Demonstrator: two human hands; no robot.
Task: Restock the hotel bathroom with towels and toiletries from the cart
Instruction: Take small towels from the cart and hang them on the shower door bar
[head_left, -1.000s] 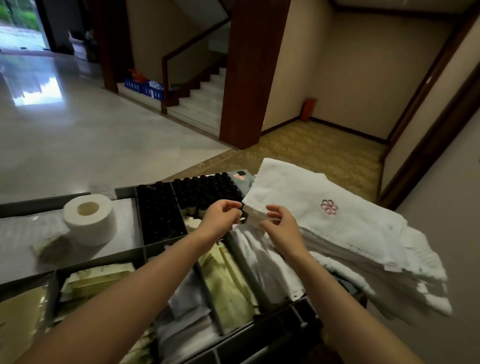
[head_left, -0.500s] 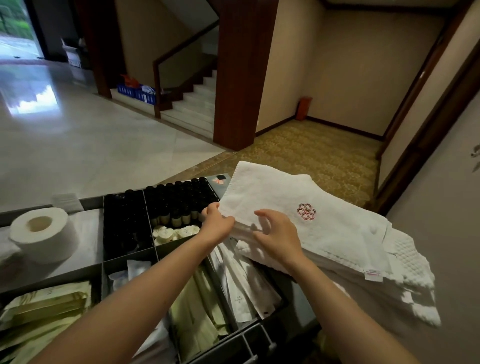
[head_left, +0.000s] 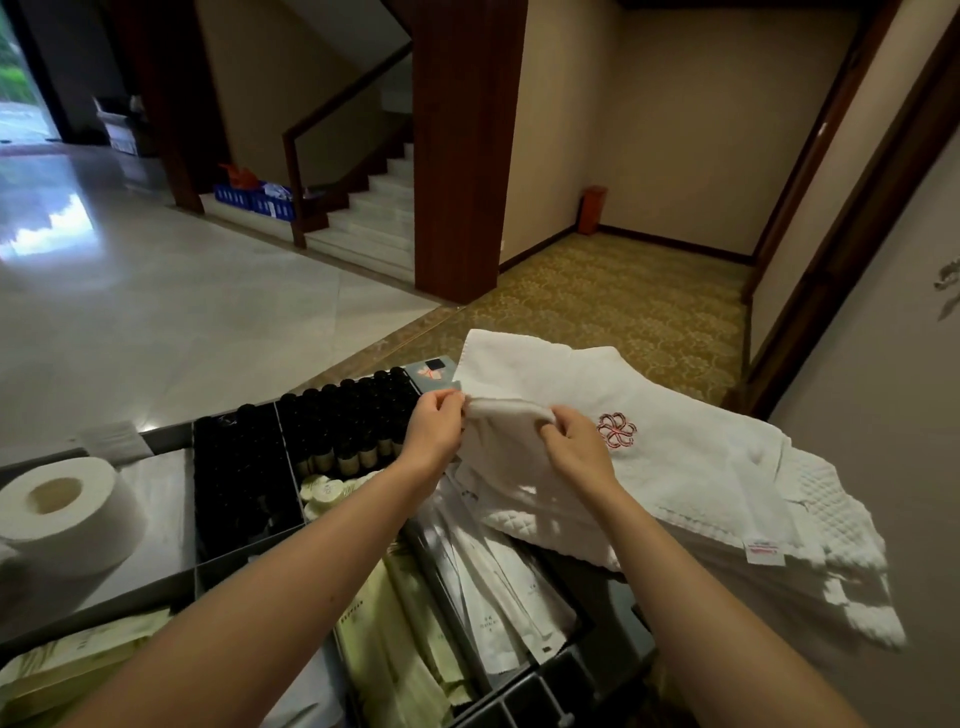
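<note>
Towel, white, red flower stitched on: lies atop the pile at the right edge of the cart. We hold its folded left corner, left hand and right hand, each grip pinching the cloth. Dark bottles fill the far compartments; toilet roll at the left edge.

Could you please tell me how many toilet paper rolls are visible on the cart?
1. The toilet paper roll stands on end in the cart's left compartment, beside the dark-capped bottles. A white shape at the frame's left edge could be another.
</note>
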